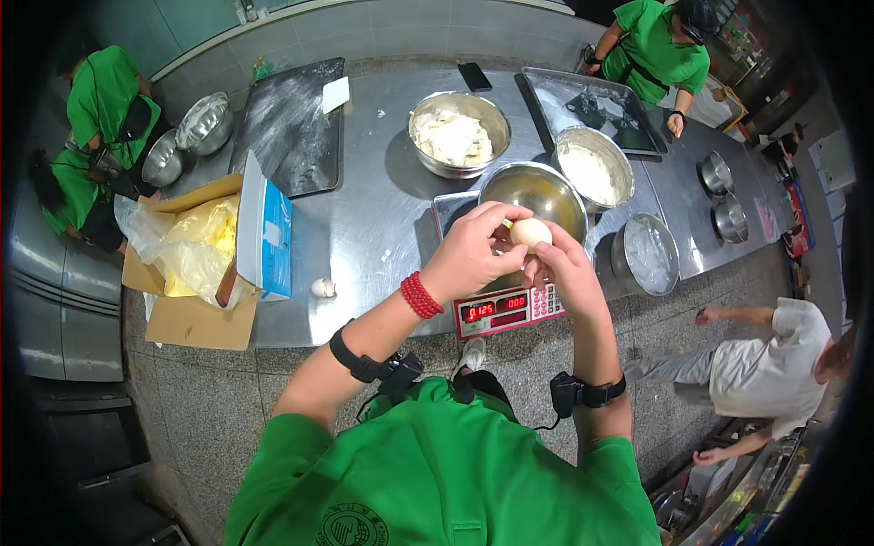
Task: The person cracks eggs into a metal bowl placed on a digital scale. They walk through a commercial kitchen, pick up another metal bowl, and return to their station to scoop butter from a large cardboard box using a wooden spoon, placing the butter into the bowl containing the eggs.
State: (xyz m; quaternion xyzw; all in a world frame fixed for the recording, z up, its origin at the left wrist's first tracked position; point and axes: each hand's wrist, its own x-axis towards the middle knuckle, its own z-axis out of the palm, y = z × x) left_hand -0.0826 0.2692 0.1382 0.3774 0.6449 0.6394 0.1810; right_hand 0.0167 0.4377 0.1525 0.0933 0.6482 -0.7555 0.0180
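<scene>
Egg [530, 235] pinched two-handed over the steel bowl [537, 189]

From where I'm standing, the left hand [481, 244] and right hand [566, 269] are both clamped on it, fingertips bunched close — can't make out the fingers behind the shell. They block the bowl's near side too, and the red scale [510, 311] under the bowl is mostly covered — display's showing, though.

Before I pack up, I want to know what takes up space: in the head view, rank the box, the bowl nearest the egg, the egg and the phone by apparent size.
1. Box
2. Bowl
3. Egg and phone: unsure; the egg is held nearer the camera.
</scene>
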